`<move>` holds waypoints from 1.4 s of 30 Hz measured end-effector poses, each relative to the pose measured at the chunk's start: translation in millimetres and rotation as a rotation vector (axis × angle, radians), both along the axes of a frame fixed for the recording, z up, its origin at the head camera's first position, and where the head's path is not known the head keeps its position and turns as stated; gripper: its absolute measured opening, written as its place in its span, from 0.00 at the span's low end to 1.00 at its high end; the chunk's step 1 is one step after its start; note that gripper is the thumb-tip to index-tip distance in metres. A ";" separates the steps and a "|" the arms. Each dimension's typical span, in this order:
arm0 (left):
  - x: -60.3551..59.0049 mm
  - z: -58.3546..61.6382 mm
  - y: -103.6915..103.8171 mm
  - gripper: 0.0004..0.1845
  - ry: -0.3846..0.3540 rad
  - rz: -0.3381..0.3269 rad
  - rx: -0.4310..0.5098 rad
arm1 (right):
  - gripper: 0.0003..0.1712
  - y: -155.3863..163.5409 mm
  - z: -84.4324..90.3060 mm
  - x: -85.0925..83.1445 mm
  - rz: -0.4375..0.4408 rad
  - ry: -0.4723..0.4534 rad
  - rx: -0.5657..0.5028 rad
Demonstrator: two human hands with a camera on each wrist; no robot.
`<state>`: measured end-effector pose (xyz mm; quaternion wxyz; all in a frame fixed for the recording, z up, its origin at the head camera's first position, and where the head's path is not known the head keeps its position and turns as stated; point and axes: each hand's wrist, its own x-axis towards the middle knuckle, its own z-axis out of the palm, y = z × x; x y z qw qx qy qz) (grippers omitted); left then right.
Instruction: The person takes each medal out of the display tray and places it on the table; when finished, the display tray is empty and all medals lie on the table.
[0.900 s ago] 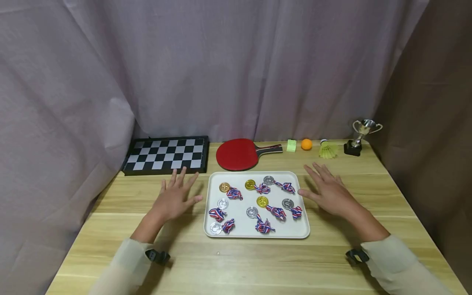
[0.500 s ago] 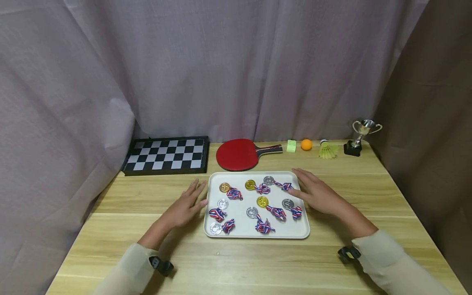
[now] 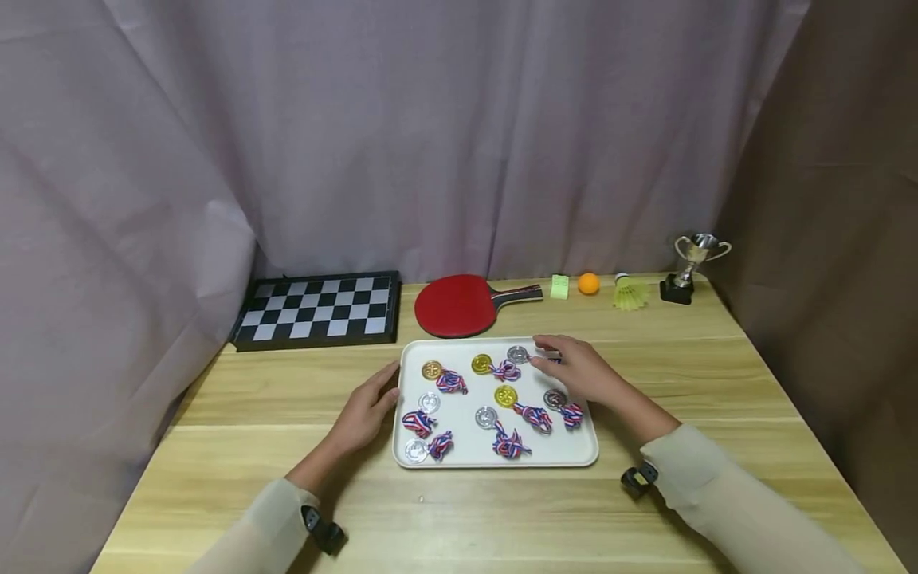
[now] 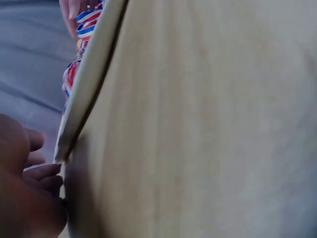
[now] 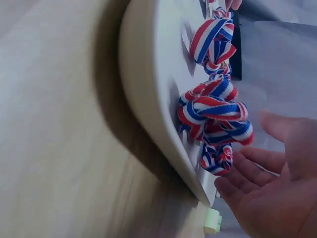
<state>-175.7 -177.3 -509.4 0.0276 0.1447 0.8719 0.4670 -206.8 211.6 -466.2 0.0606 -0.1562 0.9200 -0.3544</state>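
Note:
A white tray (image 3: 459,454) lies on the wooden table, bearing several gold, silver and bronze-toned medals with bunched red, white and blue ribbons. My left hand (image 3: 364,410) is at the tray's left side, fingertips right at its rim; the left wrist view also has that hand (image 4: 29,183) beside the tray edge. Over the tray's far right corner reaches my right hand (image 3: 577,368), fingers extended, just right of a silver medal (image 3: 518,355) whose ribbon it partly covers. In the right wrist view, thumb and fingers stand apart near the knotted ribbons (image 5: 215,111).
Along the back lie a black-and-white checkerboard (image 3: 315,307), a red table tennis bat (image 3: 455,306), a green block (image 3: 559,287), an orange ball (image 3: 589,283) and a yellow shuttlecock (image 3: 631,292). A trophy cup (image 3: 692,267) stands far right. Grey curtains (image 3: 459,143) hang behind.
Both hands have moved inward: the left from the table to the tray's left rim, the right from beside the tray to over its far right corner. The head view has shifted slightly.

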 end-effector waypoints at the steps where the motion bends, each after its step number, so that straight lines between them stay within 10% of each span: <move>1: 0.7 -1.7 0.3 0.28 -0.001 0.016 0.011 | 0.31 -2.3 -1.4 -2.7 -0.004 -0.006 -0.021; 42: 3.5 -11.4 0.8 0.27 0.057 0.036 -0.046 | 0.12 -29.7 -17.0 -31.4 -0.208 -0.073 -0.093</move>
